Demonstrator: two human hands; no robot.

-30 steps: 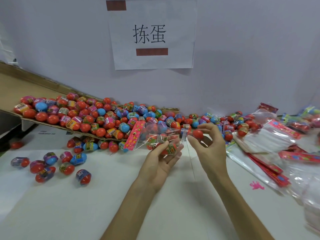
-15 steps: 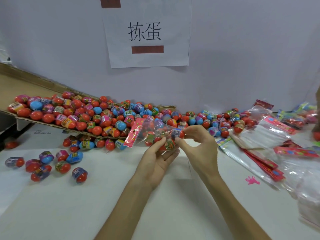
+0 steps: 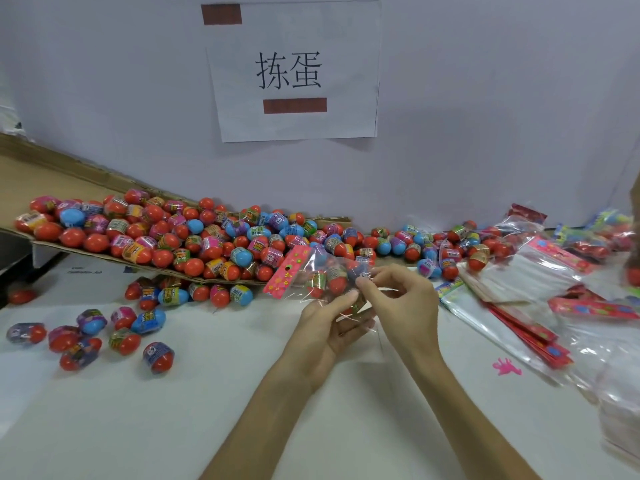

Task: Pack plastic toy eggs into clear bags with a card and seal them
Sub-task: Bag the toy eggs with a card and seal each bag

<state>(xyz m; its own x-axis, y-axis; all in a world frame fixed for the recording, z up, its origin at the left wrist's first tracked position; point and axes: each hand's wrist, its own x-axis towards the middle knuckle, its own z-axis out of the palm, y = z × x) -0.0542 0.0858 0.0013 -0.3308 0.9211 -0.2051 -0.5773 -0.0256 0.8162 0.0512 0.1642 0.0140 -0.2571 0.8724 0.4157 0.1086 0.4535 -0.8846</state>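
A clear bag [image 3: 323, 277] with a pink flowered card [image 3: 287, 270] at its far-left end is held above the white table, lying sideways. Several red toy eggs show inside it. My left hand [image 3: 329, 327] cradles the bag from below, thumb and fingers curled round it. My right hand [image 3: 398, 299] pinches the bag's open end between thumb and fingers. A big heap of red, blue and purple eggs [image 3: 180, 237] lies on a sloping cardboard sheet [image 3: 20, 178] behind.
Loose eggs [image 3: 90, 334] lie on the table at left. A stack of empty clear bags with pink cards [image 3: 533, 282] and filled bags [image 3: 602, 237] sits at right. A paper sign [image 3: 294, 71] hangs on the wall. A pink mark [image 3: 506, 367] is on the table.
My right hand carried a red egg to the bag's mouth and put it inside. It now pinches the bag's open end. The left hand kept holding the bag.
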